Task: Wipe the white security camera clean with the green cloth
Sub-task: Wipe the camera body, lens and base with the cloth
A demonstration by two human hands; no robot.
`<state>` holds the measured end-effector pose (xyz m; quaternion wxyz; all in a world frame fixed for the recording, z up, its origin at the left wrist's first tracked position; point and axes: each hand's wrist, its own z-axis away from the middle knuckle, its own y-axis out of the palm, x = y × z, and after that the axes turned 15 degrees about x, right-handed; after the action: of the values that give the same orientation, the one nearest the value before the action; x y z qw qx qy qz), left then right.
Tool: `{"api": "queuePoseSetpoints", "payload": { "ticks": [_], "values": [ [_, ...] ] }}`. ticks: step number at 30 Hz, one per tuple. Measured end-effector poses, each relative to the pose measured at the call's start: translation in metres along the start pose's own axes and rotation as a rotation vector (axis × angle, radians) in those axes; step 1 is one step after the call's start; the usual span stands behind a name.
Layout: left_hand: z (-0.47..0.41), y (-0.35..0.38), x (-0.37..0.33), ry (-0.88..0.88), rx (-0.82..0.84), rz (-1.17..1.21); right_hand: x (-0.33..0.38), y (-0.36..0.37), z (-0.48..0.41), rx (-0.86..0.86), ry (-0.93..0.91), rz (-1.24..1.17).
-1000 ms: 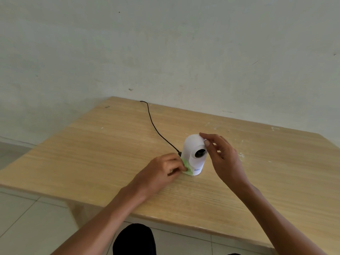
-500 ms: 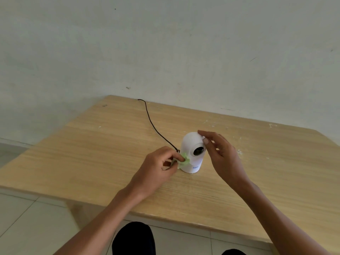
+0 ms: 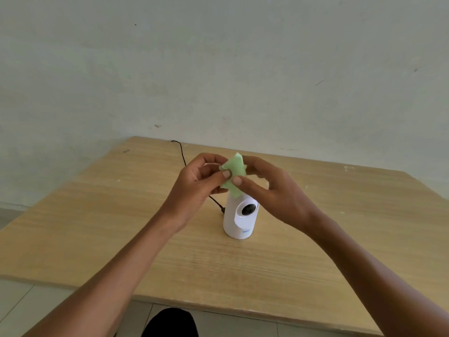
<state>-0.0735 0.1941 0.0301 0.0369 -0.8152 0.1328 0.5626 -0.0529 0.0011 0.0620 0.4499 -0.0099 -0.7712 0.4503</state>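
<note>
The white security camera [image 3: 239, 218] stands upright near the middle of the wooden table [image 3: 97, 215], its dark lens facing me. Above its top I hold a small green cloth [image 3: 235, 171] with both hands. My left hand [image 3: 196, 186] pinches the cloth's left side between thumb and fingers. My right hand [image 3: 274, 190] pinches its right side, thumb on the front. The cloth's lower corner hangs just at the camera's dome. Neither hand touches the camera body.
A black cable [image 3: 182, 154] runs from the camera's back left to the table's far edge by the pale wall [image 3: 218, 69]. Tiled floor [image 3: 21, 310] lies below the near edge. A dark shape [image 3: 170, 322] shows under the table's front.
My left hand lifted the cloth from the camera's lower left side to above its top. My right hand left the camera's head and took hold of the cloth too.
</note>
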Motion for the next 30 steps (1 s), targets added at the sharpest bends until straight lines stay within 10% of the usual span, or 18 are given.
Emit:
{"api": "queuePoseSetpoints", "payload": {
  "ticks": [14,30],
  "values": [
    [0.004,0.008,0.019,-0.055,-0.025,-0.672,-0.056,-0.032,-0.026,-0.139,0.201,-0.118],
    [-0.004,0.017,0.012,0.022,0.073,-1.077,-0.068,-0.026,-0.044,0.236,0.182,-0.269]
  ]
}}
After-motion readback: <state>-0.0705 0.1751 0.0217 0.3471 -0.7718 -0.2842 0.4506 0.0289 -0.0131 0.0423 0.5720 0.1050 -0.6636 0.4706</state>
